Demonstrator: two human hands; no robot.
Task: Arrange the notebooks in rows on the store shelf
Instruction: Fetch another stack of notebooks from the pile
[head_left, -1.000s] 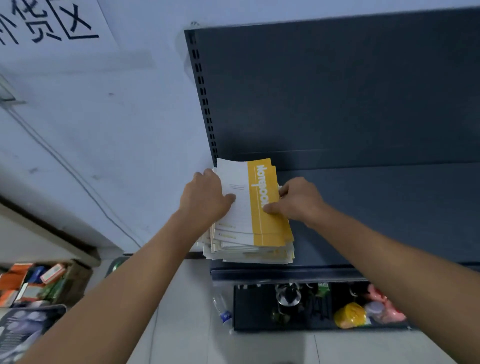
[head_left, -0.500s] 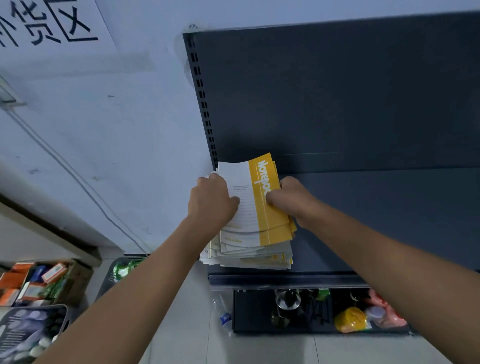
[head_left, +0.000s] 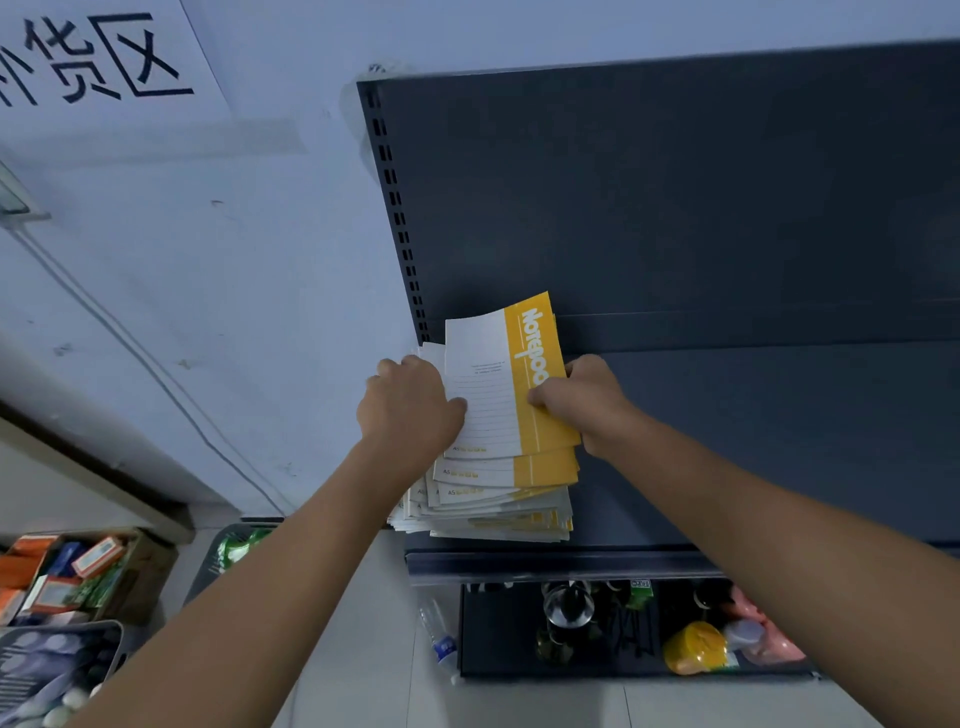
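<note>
- The notebooks (head_left: 498, 483) sit in one loose, fanned pile at the left end of the dark shelf (head_left: 753, 441), against the upright.
- The left hand (head_left: 410, 410) curls its fingers over the pile's left edge, thumb lying on the top cover.
- The right hand (head_left: 587, 400) pinches the top few notebooks by their yellow side, tilting them up.
- No row stands yet; the shelf's right stretch is bare, so I'd say nearly everything remains.

White-and-yellow notebooks (head_left: 498, 499) lie in a loose, fanned stack at the shelf's (head_left: 753, 441) 9 o'clock end; the top notebook (head_left: 506, 384) tilts toward 1 o'clock
</note>
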